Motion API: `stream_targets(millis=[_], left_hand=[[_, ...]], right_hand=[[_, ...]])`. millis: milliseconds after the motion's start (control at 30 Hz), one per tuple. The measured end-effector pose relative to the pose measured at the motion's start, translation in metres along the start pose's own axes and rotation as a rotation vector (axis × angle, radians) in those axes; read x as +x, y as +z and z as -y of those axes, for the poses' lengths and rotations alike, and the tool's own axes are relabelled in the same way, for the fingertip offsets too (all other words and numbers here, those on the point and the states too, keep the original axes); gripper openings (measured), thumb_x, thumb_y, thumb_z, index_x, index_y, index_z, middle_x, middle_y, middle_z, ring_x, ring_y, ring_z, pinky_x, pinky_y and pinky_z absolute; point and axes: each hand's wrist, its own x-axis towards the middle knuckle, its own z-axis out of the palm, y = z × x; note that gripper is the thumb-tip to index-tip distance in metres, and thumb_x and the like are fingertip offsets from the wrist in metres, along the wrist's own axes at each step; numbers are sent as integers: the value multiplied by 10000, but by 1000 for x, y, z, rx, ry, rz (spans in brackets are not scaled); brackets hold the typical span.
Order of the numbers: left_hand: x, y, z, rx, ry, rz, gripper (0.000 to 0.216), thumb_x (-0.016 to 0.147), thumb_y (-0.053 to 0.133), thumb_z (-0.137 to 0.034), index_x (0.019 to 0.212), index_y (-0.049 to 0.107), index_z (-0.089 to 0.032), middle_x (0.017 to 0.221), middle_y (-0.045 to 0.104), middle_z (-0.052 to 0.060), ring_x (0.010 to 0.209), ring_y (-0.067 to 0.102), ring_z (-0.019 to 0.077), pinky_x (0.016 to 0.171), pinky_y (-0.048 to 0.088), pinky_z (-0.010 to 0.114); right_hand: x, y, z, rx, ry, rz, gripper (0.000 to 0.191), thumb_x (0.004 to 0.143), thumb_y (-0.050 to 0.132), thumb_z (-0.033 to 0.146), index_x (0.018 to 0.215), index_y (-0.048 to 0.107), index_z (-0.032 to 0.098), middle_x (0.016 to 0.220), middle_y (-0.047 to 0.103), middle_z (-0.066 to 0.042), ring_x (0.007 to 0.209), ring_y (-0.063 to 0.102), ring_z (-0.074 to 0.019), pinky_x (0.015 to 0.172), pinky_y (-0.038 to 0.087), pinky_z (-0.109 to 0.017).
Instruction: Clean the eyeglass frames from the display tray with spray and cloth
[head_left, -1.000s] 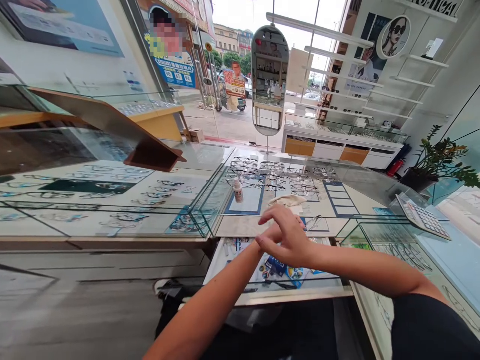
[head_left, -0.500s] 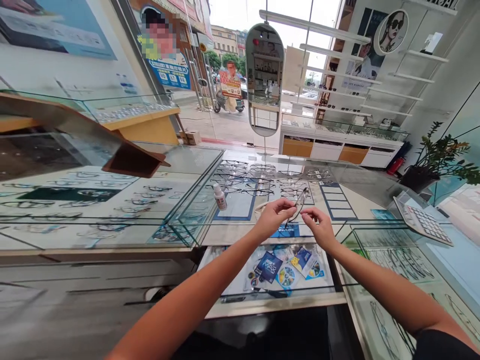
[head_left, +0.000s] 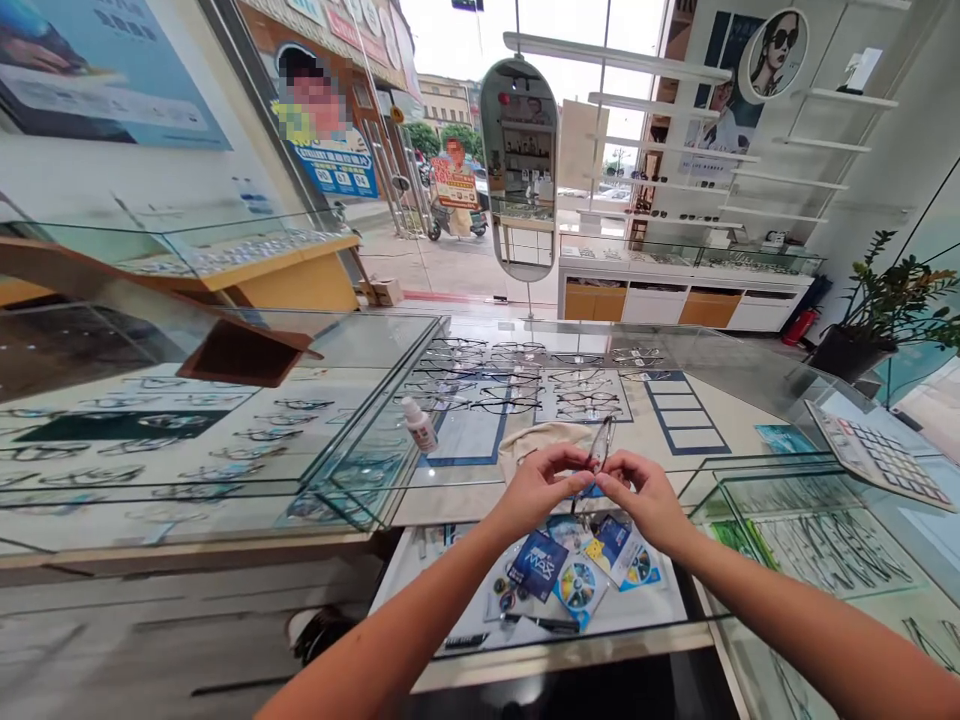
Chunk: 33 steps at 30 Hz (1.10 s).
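Note:
A pair of eyeglasses (head_left: 603, 438) is held up on edge between my two hands, above the glass counter. My left hand (head_left: 546, 482) pinches the frame from the left, thumb and fingers together. From the right, my right hand (head_left: 642, 492) closes on the same glasses, its thumb close to the left thumb. The fingers cover much of the lower part of the frame. Behind my left hand lies a crumpled cream cloth (head_left: 536, 437). Farther left stands a small white bottle (head_left: 418, 424) on the glass.
Several rows of eyeglasses (head_left: 510, 378) lie past my hands. Below the glass, a drawer (head_left: 420, 585) holds leaflets and pens. A calculator (head_left: 877, 450) stands at the right, near a potted plant (head_left: 862, 320). A tilted brown stand (head_left: 240, 352) juts in from the left. An oval mirror (head_left: 521, 180) stands ahead.
My right hand has moved in from beside the eyeglasses and now grips them together with my left hand. The view has shifted slightly, and more of the cream cloth shows.

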Motion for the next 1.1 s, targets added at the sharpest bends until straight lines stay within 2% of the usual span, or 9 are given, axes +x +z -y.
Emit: stream_targets(millis=[133,233,433,500,600,667,800,967,1100], left_hand=[[-2,2,-3,22,16,3,446,704,915,-510,933,763,-159,959,769,79,913,715,205,865,590,337],[-3,3,-5,39,34,-47,440,696,913,-500,935,763,-163,962,772,87,922,720,222,823,605,338],[-5,4,-9,118,88,-198,355,747,855,-459,955,765,-186,1003,773,88,985,727,234,758,602,299],[-5,4,-11,156,101,-229,340,762,837,-450,968,762,-190,1032,772,92,1002,728,235,745,594,288],[-5,4,-14,205,108,-245,324,788,810,-443,985,757,-192,1062,770,95,1013,726,233,738,585,278],[-5,5,-15,230,110,-246,313,808,791,-446,987,755,-192,1069,768,94,1017,724,231,740,581,276],[-7,7,-15,255,112,-226,312,822,782,-455,984,754,-189,1039,765,86,1004,719,227,739,574,269],[-12,14,-13,270,117,-177,283,826,784,-438,963,740,-194,1016,750,68,984,702,212,734,569,258],[-16,20,-10,285,118,-165,266,817,791,-418,957,729,-201,1041,743,70,1001,690,213,751,572,265]], right_hand=[[2,-2,4,74,53,63,466,775,792,633,731,598,212,662,514,35,646,440,-134,637,369,-287],[4,-5,9,71,49,64,452,775,797,628,733,629,210,656,539,32,636,455,-131,627,374,-285],[5,-12,12,4,62,-87,401,810,763,596,833,681,204,517,528,59,512,465,-125,555,371,-278],[5,-16,11,-39,63,-155,396,848,723,593,895,674,203,508,596,39,490,505,-137,548,397,-283],[7,-24,12,-130,29,-271,396,893,664,582,985,672,196,729,771,-59,553,587,-159,550,441,-296],[10,-29,14,-188,-27,-331,380,917,636,539,1086,658,200,960,809,-110,663,649,-177,575,476,-302],[11,-32,15,-349,-205,-423,416,914,661,434,1259,548,230,1366,680,-155,984,693,-218,726,535,-340],[4,-25,5,-540,-331,-376,575,878,737,475,1332,467,248,1462,540,-174,1255,595,-300,899,555,-440],[2,-22,-4,-632,-362,-344,714,874,745,531,1428,398,243,1531,434,-202,1410,475,-349,1010,534,-520]])
